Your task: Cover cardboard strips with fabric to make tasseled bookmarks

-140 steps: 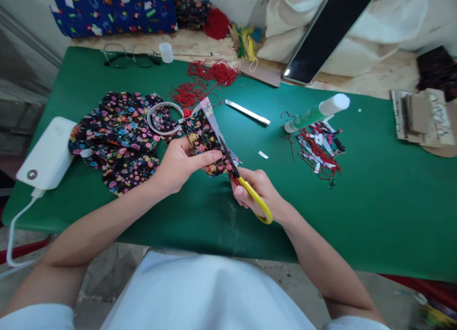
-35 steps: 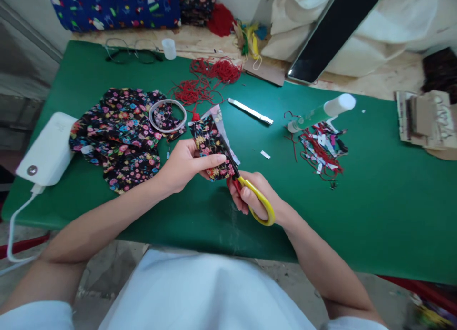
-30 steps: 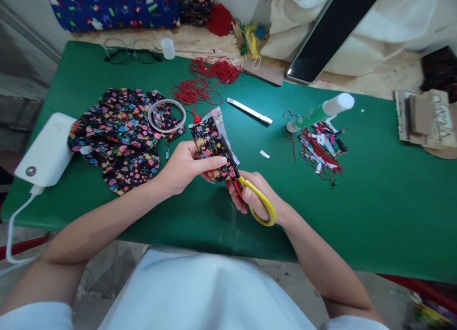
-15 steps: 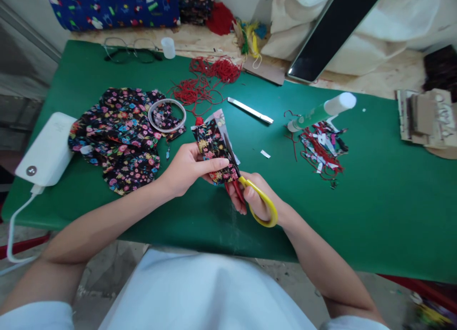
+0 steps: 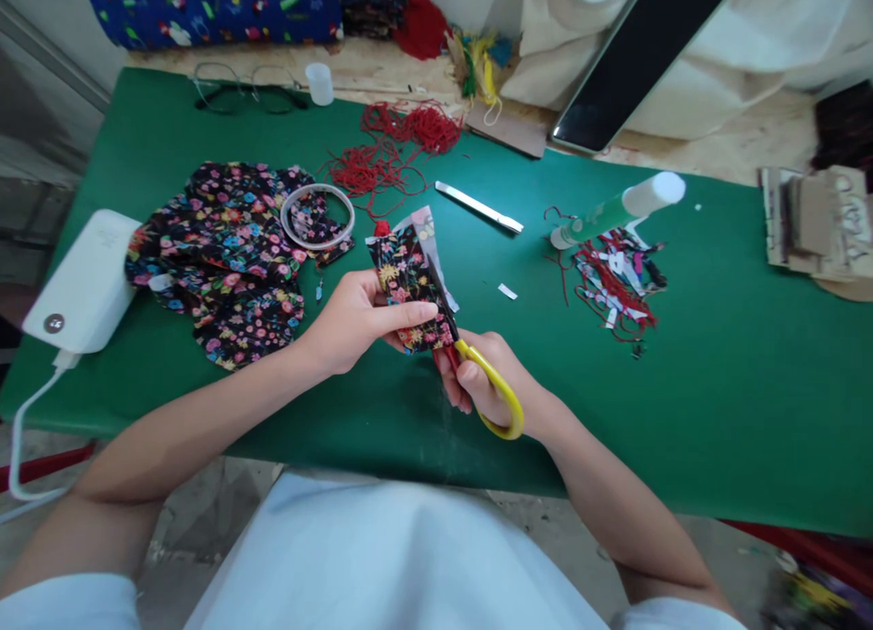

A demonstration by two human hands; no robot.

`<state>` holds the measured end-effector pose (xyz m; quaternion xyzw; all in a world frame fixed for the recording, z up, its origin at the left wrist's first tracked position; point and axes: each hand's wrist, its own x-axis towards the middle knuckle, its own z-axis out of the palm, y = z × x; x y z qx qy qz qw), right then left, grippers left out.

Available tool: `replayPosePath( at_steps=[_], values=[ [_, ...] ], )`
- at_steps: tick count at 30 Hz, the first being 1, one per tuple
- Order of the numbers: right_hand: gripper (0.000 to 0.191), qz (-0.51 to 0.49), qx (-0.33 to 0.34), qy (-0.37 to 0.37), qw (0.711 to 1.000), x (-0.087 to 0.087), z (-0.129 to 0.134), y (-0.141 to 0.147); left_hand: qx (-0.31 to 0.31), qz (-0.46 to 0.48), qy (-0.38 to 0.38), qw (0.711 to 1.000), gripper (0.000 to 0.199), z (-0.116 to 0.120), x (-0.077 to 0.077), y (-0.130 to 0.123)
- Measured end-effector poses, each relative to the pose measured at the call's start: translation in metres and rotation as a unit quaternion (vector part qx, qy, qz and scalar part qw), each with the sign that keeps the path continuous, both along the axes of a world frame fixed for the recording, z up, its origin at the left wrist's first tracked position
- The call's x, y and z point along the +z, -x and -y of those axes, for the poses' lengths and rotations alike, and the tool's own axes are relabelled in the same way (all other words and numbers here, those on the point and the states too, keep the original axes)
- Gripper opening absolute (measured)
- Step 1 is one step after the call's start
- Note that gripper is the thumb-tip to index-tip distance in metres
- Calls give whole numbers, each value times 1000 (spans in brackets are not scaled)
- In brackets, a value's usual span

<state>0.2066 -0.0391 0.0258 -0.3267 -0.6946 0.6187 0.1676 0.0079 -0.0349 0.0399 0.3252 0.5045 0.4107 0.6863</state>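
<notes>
Pinched between thumb and fingers of my left hand (image 5: 365, 319) is a small black floral fabric piece (image 5: 407, 280), with a red knot (image 5: 382, 228) at its upper left corner. A pale strip (image 5: 427, 239) stands along its right edge. My right hand (image 5: 487, 375) grips scissors (image 5: 495, 385) with a yellow and a red handle loop. Their dark blades lie along the fabric's right edge, beside the pale strip. A small white scrap (image 5: 507, 292) rests on the green table (image 5: 716, 385) to the right.
Larger floral fabric (image 5: 232, 248) and a tape ring (image 5: 317, 216) lie left, near a white power bank (image 5: 85, 280). Beyond are red cords (image 5: 382, 162) and a cutter (image 5: 478, 206). A glue bottle (image 5: 620, 210) stands beside a scrap pile (image 5: 617, 285) on the right.
The scissors' yellow handle has moved slightly down and left, closer to the red one, with my right hand. My left hand keeps its hold on the fabric. The view has shifted slightly.
</notes>
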Motion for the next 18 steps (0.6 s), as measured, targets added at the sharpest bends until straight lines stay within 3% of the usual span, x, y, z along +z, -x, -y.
replayPosePath(
  at_steps=[18],
  values=[
    [64,-3,-5,29,1000,1,4,1,-11,5,10,1000,34,2,3,0]
  ],
)
